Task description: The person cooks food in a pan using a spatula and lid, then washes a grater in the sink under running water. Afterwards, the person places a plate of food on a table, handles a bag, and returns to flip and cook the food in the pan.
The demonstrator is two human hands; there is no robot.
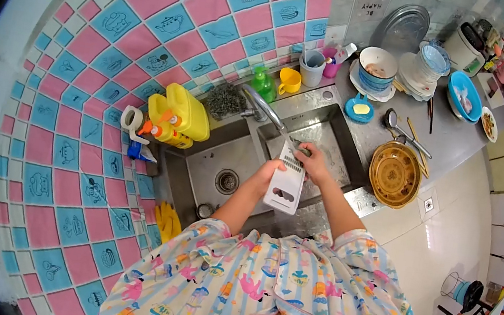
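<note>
A white flat grater (284, 192) with a metal grating part is held tilted over the double sink, near the divider. My left hand (267, 176) grips its left edge, fingers closed. My right hand (314, 163) is closed at its upper right side, beside the metal part; whether it pinches a small item there is too small to tell. The faucet (266, 107) reaches over the sink just above the grater. Below the hands lies the left basin (206, 160), with a round drain (227, 182). The right basin (333, 140) is behind my right hand.
Yellow bottles (186, 112), a steel scrubber (224, 101), a green bottle (263, 85) and a yellow cup (289, 81) line the sink's back. On the right counter are bowls (377, 69), a brown basket (395, 174), a ladle (408, 134) and a blue basin (460, 94). Yellow gloves (167, 222) hang left.
</note>
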